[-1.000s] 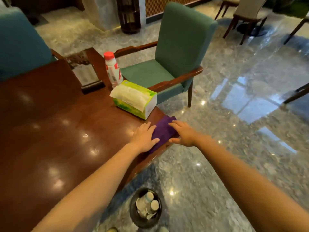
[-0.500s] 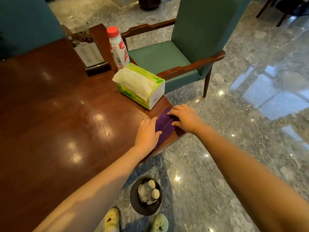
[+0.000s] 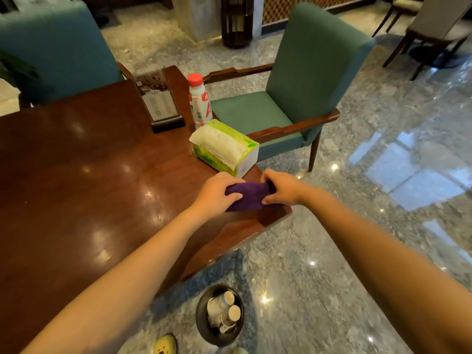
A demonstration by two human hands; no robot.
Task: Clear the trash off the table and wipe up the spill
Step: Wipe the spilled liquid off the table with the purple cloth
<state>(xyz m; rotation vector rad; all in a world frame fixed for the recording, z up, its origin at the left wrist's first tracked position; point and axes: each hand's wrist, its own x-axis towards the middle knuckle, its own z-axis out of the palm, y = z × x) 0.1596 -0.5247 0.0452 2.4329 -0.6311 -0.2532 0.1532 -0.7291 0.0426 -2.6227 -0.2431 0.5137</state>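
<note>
Here, both hands' grip bunching purple cloth (image 3: 249, 195), table (image 3: 76, 187) corner

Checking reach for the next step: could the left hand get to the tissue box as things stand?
Probably yes. The left hand is busy gripping the purple cloth with the right hand, but the tissue box sits just beyond it on the table, with nothing between them.
</note>
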